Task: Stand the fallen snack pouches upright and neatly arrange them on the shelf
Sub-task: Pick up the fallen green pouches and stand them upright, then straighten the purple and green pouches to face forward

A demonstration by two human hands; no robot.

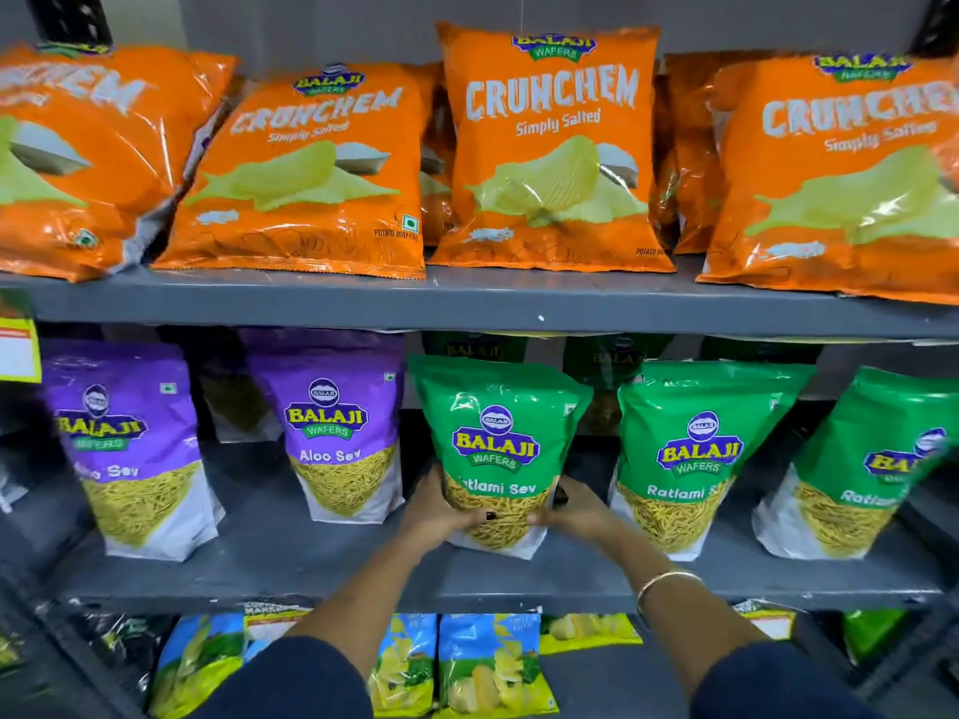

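A green Ratlami Sev pouch point(495, 438) stands upright on the middle shelf point(322, 573), near the centre. My left hand point(441, 511) grips its lower left side and my right hand point(573, 508) grips its lower right side. Two more green Ratlami Sev pouches point(695, 448) point(872, 469) stand upright to its right. Two purple Aloo Sev pouches point(127, 438) point(337, 428) stand to its left; the far left one leans a little. More green pouches point(607, 355) sit behind, partly hidden.
The top shelf point(467, 303) carries several orange Crunchem chip bags point(550, 147), some leaning. Blue and yellow chip bags point(488, 661) fill the bottom shelf. A yellow price tag point(18, 345) hangs at the left edge. Gaps of bare shelf lie between the pouches.
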